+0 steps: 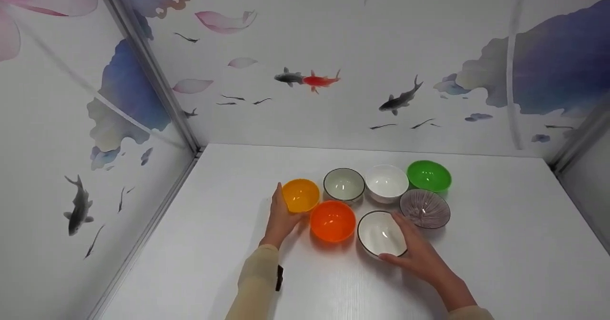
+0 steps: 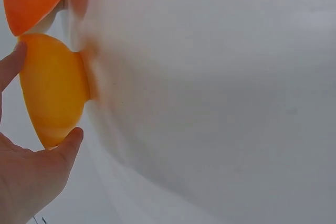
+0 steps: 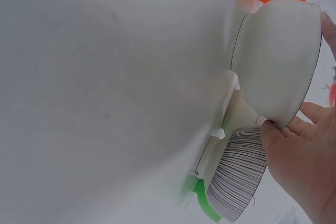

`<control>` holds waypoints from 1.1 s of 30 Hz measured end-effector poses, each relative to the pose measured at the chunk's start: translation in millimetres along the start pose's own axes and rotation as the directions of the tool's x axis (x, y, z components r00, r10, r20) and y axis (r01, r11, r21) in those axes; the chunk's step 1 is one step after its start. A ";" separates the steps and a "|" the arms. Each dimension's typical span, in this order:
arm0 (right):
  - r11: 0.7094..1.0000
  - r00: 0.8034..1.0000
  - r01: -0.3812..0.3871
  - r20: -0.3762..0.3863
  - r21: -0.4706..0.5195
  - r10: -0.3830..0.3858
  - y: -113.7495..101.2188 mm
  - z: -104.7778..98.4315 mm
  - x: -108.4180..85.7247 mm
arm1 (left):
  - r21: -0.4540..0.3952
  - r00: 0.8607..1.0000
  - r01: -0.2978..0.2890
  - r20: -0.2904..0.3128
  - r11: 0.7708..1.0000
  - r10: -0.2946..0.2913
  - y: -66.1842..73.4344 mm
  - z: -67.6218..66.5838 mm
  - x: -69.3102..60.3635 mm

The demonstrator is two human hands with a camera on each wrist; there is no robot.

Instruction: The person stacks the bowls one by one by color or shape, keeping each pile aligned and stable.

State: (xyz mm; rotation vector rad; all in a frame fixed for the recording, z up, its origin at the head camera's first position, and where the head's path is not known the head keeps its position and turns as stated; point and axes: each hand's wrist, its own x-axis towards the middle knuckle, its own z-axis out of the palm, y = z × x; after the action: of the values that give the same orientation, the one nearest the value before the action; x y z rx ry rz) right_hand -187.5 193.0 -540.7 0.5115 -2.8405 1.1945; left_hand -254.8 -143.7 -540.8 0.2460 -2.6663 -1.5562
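Observation:
My left hand (image 1: 281, 221) holds a small yellow bowl (image 1: 300, 194) by its left and near sides, thumb and fingers spread around it. In the left wrist view, the yellow bowl (image 2: 55, 85) stands upright on its foot on the white surface. A white bowl with a dark rim (image 1: 380, 233) is gripped at its right side by my right hand (image 1: 421, 255). That white bowl (image 3: 281, 56) appears upright on the table in the right wrist view. Between the two held bowls sits an orange bowl (image 1: 332, 221).
Behind stand a pale grey-green bowl with a dark rim (image 1: 343, 185), a plain white bowl (image 1: 386, 183) and a green bowl (image 1: 429, 175). A purple-grey striped bowl (image 1: 425, 209) lies just beyond my right hand. Printed panels (image 1: 333, 125) enclose the white table (image 1: 190, 263).

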 end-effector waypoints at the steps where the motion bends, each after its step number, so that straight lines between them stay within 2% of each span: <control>1: 1.000 1.000 -0.003 0.002 0.000 0.003 0.2 -0.1 -0.3 | 0.005 1.000 0.008 -0.001 1.000 -0.008 0.7 0.6 0.8; 7: 1.000 1.000 -0.007 0.006 0.009 0.007 -1.4 0.7 -0.8 | 0.034 1.000 0.016 -0.006 0.999 -0.016 2.4 -0.5 1.8; 14: 1.000 1.000 -0.004 -0.006 -0.027 0.004 0.6 -0.4 -1.6 | 0.079 0.999 -0.034 -0.005 0.996 0.034 0.9 1.7 4.6; 22: 0.996 0.998 -0.064 0.006 0.061 0.064 2.3 2.1 -0.9 | 0.072 1.000 0.020 0.016 0.997 -0.021 1.9 4.8 6.4; 33: 0.987 0.994 -0.103 -0.022 0.127 0.107 4.3 4.2 -2.6 | 0.050 0.999 0.038 0.005 0.998 -0.038 1.2 6.9 8.5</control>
State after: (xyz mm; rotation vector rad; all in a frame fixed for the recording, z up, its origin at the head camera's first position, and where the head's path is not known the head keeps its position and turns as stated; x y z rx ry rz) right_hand -185.8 193.6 -547.0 0.3487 -2.8125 1.3935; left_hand -264.2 -138.5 -543.5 0.2966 -2.7233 -1.5036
